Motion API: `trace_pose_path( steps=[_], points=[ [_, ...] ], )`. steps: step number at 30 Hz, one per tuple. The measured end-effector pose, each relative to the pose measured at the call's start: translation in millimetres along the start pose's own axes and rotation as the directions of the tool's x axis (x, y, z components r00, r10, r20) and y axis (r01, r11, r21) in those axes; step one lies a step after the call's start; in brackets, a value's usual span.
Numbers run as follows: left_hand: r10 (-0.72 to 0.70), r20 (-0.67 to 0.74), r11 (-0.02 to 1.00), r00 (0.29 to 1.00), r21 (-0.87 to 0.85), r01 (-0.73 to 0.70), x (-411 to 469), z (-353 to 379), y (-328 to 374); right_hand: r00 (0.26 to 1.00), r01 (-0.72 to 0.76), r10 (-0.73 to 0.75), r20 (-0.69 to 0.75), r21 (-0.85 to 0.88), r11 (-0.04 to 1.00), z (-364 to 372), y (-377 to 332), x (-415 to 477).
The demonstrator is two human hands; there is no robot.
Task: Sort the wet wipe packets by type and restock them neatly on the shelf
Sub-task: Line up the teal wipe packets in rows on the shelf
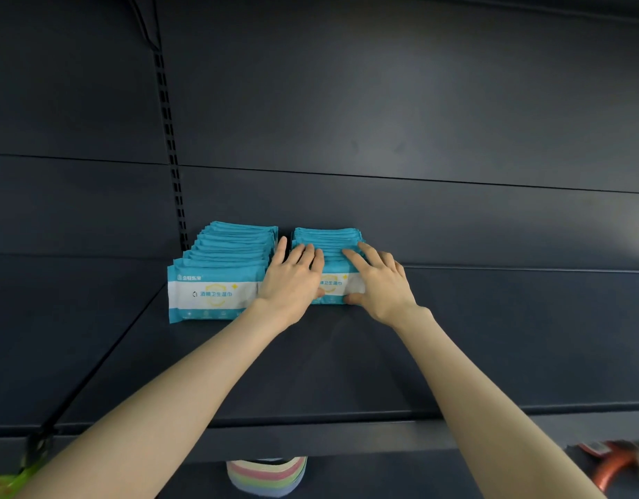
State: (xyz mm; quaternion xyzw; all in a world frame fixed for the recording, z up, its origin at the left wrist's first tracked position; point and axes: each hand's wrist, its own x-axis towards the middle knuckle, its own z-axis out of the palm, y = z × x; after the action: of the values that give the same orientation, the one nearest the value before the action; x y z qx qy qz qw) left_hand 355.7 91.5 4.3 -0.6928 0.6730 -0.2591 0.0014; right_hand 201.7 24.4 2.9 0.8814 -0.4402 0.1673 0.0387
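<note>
Two rows of teal-and-white wet wipe packets stand upright on the dark shelf (311, 372), one behind another. The left row (217, 282) sits near the slotted upright. The right row (329, 246) is beside it with a narrow gap. My left hand (293, 279) rests on the left end of the right row, fingers over the packet tops, thumb at the front packet's face. My right hand (379, 282) holds the right end the same way. Both hands clasp the front packet (334, 286) of the right row between them.
A dark back panel rises behind the rows, with a slotted upright (174, 167) at left. Shelf space runs to the right of the packets. Below the shelf edge show a striped pastel stack (267, 475), a green item (8, 484) and an orange-red object (613, 462).
</note>
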Motion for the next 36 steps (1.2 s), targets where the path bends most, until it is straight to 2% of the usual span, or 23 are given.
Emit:
trace_pose_path(
  steps=[6,9,13,17,22,25,29,33,36],
  points=[
    [-0.004,0.053,0.997,0.999,-0.083,0.008,0,-11,-2,0.997,-0.057,0.056,0.047,0.02,0.998,-5,-6,-4],
    [-0.023,0.045,0.984,0.999,-0.177,0.03,-7,-24,-2,0.998,-0.062,0.061,0.02,0.079,0.995,-14,-12,-12],
    [-0.099,-0.125,0.948,0.987,-0.314,0.055,-31,-60,11,0.991,-0.018,0.042,-0.129,0.177,0.984,-38,-11,-44],
    [-0.229,-0.245,0.85,0.942,-0.522,0.071,-82,-89,53,0.955,0.078,0.019,-0.296,0.312,0.947,-53,3,-104],
    [-0.375,-0.298,0.746,0.878,-0.66,0.095,-168,-83,137,0.89,0.259,-0.053,-0.452,0.408,0.875,-32,35,-206],
    [-0.402,-0.176,0.695,0.899,-0.698,0.174,-215,-61,189,0.934,0.24,-0.065,-0.352,0.481,0.843,1,59,-265],
    [-0.375,0.068,0.658,0.924,-0.682,0.318,-266,-8,250,0.995,0.084,-0.044,-0.086,0.546,0.834,68,86,-330],
    [-0.386,0.331,0.603,0.861,-0.616,0.507,-311,57,301,0.973,-0.148,0.027,0.229,0.531,0.834,149,99,-382],
    [-0.363,0.535,0.556,0.763,-0.533,0.637,-346,104,332,0.932,-0.257,0.06,0.356,0.536,0.805,208,105,-420]
  ],
)
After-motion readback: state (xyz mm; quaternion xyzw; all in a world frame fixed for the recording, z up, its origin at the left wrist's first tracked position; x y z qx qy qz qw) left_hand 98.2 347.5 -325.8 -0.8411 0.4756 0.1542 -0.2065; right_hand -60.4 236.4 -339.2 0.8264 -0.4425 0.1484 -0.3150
